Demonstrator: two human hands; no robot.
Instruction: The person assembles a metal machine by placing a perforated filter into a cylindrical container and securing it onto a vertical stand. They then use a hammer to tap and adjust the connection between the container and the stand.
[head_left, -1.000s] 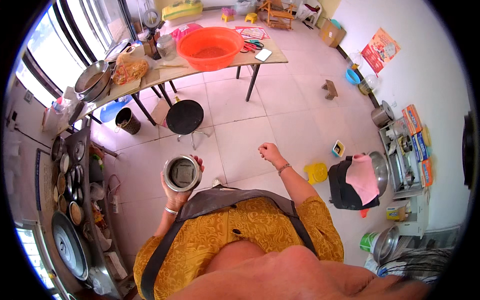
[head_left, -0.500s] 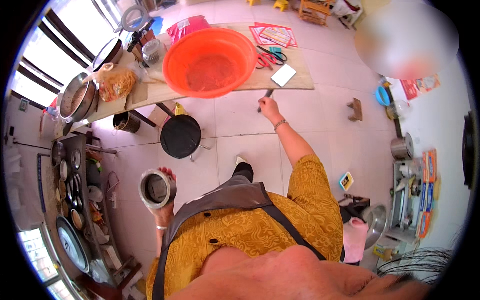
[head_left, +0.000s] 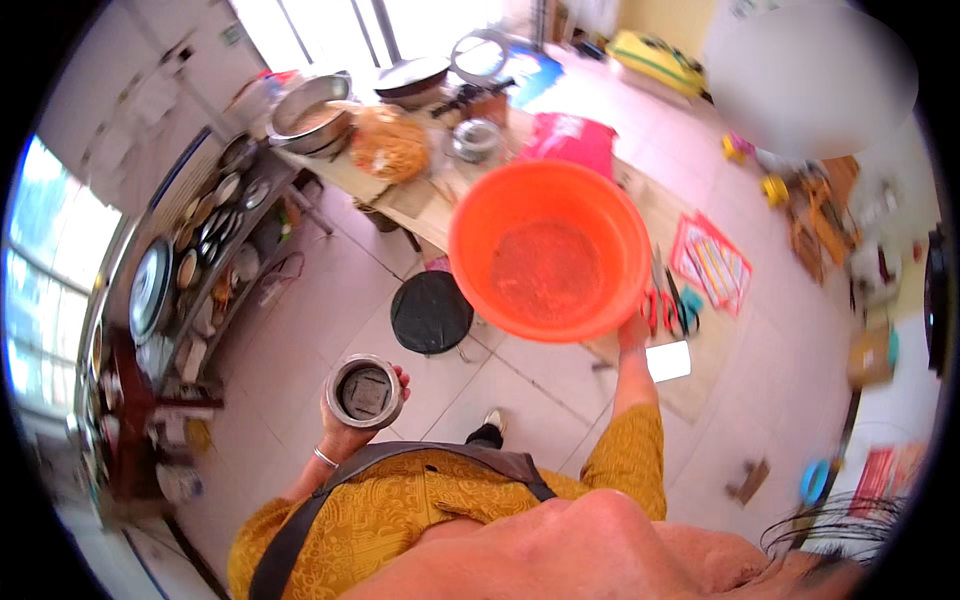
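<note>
Head view: my left hand (head_left: 345, 425) wraps closed around a round steel container (head_left: 366, 391), held upright near my chest so its dark contents stay level. My right hand (head_left: 633, 330) reaches out to the near rim of the orange plastic basin (head_left: 548, 250); whether my fingers clasp it, I cannot tell. Just left of the basin stands a black round stool (head_left: 431, 313).

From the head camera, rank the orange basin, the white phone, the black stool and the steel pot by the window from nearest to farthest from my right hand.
1. Orange basin: touching the right hand at its rim.
2. White phone: just right of it on the table.
3. Black stool: left, on the floor.
4. Steel pot: far upper left.
</note>
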